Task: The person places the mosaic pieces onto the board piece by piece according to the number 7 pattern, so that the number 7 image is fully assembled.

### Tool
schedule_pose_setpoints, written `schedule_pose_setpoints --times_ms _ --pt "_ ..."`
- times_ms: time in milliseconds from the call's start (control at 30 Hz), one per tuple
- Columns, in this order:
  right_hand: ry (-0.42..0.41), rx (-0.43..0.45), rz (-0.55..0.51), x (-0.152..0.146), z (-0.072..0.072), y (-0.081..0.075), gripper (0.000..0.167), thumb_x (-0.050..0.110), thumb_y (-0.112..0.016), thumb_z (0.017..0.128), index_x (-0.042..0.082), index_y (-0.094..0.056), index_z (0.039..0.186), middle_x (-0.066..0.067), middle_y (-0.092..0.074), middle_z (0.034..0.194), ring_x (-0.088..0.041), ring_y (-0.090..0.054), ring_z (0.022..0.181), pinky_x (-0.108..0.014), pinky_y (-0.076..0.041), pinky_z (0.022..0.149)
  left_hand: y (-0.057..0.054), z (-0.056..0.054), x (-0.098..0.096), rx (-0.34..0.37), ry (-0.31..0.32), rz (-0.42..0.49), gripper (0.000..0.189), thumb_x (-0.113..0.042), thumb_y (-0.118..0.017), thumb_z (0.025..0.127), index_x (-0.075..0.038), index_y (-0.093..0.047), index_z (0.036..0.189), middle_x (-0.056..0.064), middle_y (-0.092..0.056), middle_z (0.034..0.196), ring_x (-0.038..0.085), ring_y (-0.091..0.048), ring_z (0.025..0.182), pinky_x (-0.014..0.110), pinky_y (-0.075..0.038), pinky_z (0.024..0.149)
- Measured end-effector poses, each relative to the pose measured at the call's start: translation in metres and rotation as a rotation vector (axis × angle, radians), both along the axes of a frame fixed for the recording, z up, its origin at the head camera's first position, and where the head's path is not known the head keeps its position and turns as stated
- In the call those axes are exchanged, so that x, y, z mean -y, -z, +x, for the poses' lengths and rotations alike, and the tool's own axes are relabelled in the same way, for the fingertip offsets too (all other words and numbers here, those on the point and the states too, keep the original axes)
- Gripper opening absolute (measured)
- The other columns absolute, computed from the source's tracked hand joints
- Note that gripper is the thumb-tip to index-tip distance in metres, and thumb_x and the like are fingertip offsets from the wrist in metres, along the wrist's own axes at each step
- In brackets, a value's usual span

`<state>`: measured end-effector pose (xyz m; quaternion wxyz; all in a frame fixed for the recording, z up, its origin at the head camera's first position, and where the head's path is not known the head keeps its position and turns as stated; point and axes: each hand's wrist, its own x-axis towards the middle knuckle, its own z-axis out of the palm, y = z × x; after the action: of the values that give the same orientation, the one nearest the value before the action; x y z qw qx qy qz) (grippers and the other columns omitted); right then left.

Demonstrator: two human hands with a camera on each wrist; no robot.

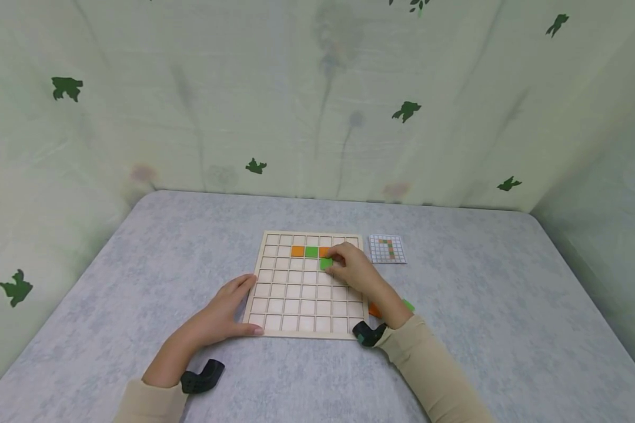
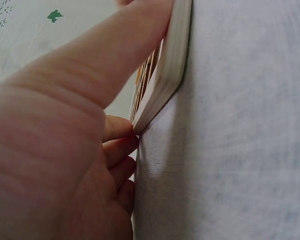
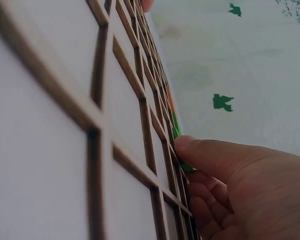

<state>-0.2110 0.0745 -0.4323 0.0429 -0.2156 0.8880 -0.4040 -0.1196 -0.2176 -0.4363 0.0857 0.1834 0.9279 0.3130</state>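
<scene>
A wooden grid board (image 1: 307, 335) lies on the table. An orange tile (image 1: 297, 251), a green tile (image 1: 311, 251) and another orange tile (image 1: 324, 252) fill neighbouring squares near its far side. Just below the right one of these, my right hand (image 1: 351, 268) pinches a second green tile (image 1: 325, 264) between thumb and fingers, at a square. In the right wrist view, the thumb partly hides that tile. My left hand (image 1: 224, 311) rests at the board's near left corner, thumb along the front edge (image 2: 172, 65) and extended fingers against the left side.
A small pattern card (image 1: 397, 259) with a coloured grid lies right of the board. Beside the board's right edge, partly under my right forearm, are loose orange (image 1: 374, 312) and green (image 1: 408, 305) pieces. A pale curtain (image 1: 296, 117) hangs behind the table.
</scene>
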Motion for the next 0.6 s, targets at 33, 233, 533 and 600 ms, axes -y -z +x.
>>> schedule_pose_setpoints --times_ms 33,233,533,600 --pt "-0.007 -0.008 0.010 0.000 0.000 0.000 0.021 0.015 -0.067 0.082 0.011 -0.065 0.103 0.000 -0.054 0.100 -0.013 -0.049 0.088 -0.029 -0.042 0.077 0.000 0.000 0.000 0.000 0.000 0.000 0.108 -0.056 -0.072 0.064 0.000 -0.022 0.141 0.018 -0.020 0.143 0.038 -0.015 0.130 0.055 -0.021 0.098" --pt "-0.022 0.004 0.014 0.001 0.000 0.000 0.024 0.016 -0.069 0.080 0.011 -0.066 0.103 -0.001 -0.053 0.100 -0.014 -0.048 0.088 -0.030 -0.041 0.078 -0.001 0.001 0.000 -0.002 0.003 0.001 0.108 -0.056 -0.071 0.064 0.001 -0.022 0.141 0.019 -0.020 0.143 0.039 -0.015 0.129 0.056 -0.022 0.098" --pt "0.009 0.101 -0.134 -0.007 0.004 -0.020 0.040 0.020 -0.068 0.082 0.006 -0.058 0.117 -0.006 -0.055 0.112 -0.019 -0.051 0.100 -0.032 -0.042 0.086 -0.002 0.000 -0.001 -0.009 0.004 -0.007 0.108 -0.055 -0.071 0.064 0.003 -0.022 0.140 0.021 -0.020 0.142 0.040 -0.015 0.129 0.056 -0.022 0.098" --pt "-0.010 0.090 -0.196 -0.013 0.006 -0.027 0.042 0.021 -0.067 0.082 0.004 -0.055 0.119 -0.009 -0.054 0.115 -0.023 -0.050 0.103 -0.033 -0.041 0.087 -0.003 0.001 -0.001 -0.006 0.002 -0.008 0.108 -0.055 -0.071 0.063 0.003 -0.022 0.140 0.021 -0.020 0.142 0.040 -0.015 0.129 0.056 -0.021 0.098"
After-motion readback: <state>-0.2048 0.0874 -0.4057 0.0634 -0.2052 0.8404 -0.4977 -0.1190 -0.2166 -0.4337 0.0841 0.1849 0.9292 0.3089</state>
